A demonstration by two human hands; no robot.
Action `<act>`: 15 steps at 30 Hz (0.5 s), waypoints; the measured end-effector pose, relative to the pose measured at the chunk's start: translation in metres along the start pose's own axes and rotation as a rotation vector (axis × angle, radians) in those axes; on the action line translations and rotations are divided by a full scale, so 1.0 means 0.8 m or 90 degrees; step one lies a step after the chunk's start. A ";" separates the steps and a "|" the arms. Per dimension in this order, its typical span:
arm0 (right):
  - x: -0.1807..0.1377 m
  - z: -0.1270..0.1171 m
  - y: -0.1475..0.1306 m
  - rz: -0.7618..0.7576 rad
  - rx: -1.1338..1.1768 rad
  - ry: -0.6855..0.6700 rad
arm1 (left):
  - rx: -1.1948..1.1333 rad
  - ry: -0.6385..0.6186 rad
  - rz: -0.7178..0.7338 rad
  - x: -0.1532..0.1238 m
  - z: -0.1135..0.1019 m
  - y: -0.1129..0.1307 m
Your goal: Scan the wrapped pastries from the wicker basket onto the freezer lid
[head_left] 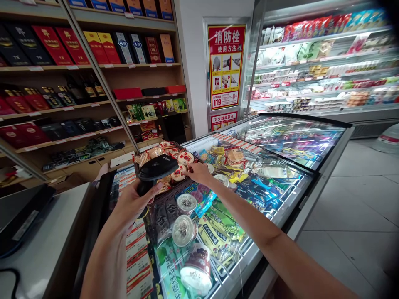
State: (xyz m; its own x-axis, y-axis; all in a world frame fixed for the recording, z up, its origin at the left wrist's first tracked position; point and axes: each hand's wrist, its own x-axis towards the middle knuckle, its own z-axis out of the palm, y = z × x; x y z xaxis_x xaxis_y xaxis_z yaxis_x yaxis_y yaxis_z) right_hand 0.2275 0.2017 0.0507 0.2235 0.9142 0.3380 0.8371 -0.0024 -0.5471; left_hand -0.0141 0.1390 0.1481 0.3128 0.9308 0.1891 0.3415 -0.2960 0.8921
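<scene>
My left hand (132, 201) is closed around the handle of a black barcode scanner (159, 166), whose head is tilted over a dark woven basket (171, 193). Clear packets with red print fill the basket, which rests on the freezer's glass top. At its right side, the curled fingers of my right hand (199, 172) pinch the edge of a round wrapped snack packet (185, 157). The scanner hides part of the basket's contents.
Ice cream tubs (183, 230) and bagged ices show through the freezer's glass (249, 174). A pale counter (59, 232) is at left, boxed goods on shelves (93, 66) behind. A lit chiller (311, 79) stands at back right, beyond the tiled floor (352, 211).
</scene>
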 end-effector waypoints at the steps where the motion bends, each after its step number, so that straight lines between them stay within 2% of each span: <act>1: -0.003 0.005 -0.004 -0.012 0.016 0.000 | 0.005 -0.005 0.001 -0.001 0.002 0.001; 3: -0.003 0.002 0.000 -0.035 0.103 0.002 | 0.009 -0.012 0.001 -0.002 0.004 0.002; 7: 0.013 -0.031 0.035 -0.104 0.261 0.029 | 0.002 -0.032 0.003 -0.004 0.003 0.001; 10: 0.022 -0.055 0.062 -0.194 0.285 0.065 | -0.009 -0.037 -0.004 -0.004 0.002 0.001; 15: 0.021 -0.076 0.088 -0.313 0.260 0.129 | -0.018 -0.061 -0.019 -0.008 0.004 0.006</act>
State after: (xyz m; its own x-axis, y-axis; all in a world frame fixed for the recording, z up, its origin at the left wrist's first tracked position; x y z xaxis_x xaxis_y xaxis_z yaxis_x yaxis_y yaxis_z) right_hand 0.3203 0.1923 0.0644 -0.0137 0.6756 0.7372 0.6177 0.5855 -0.5251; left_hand -0.0114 0.1311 0.1503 0.3864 0.9141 0.1229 0.3280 -0.2607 0.9080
